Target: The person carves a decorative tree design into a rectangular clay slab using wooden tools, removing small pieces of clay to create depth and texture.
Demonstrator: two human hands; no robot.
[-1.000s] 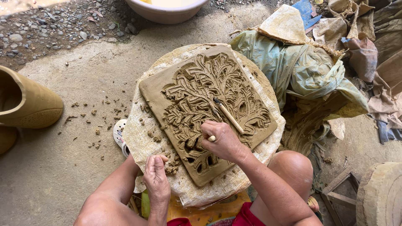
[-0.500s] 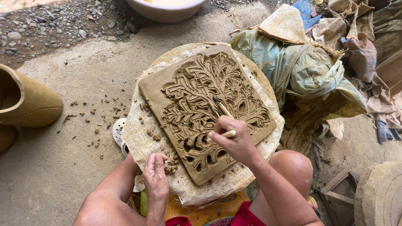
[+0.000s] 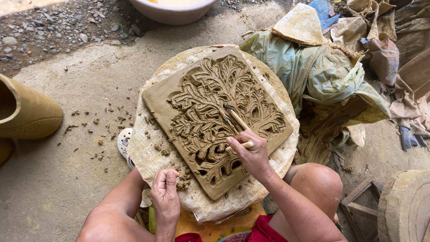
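A square slab of wet brown clay (image 3: 156, 101), carved with a leafy tree pattern, lies on a round cloth-covered board (image 3: 148, 154). My right hand (image 3: 253, 154) grips a thin wooden carving tool (image 3: 237, 120) whose tip rests in the grooves near the slab's middle. My left hand (image 3: 165, 192) rests with curled fingers on the cloth at the board's near edge, beside clay crumbs, holding nothing that I can see. My bare knee (image 3: 316, 183) sits under the board at the right.
A tan clay vessel (image 3: 27, 114) lies at the left. A pale basin (image 3: 172, 10) stands at the top. Crumpled plastic sheets and bags (image 3: 322, 71) pile up at the right. Clay crumbs dot the concrete floor (image 3: 58, 188). A round stone-like block (image 3: 405, 208) is at bottom right.
My right hand has shifted a little to the right and toward me, dragging the tool along the carving. The left hand has stayed on the cloth.
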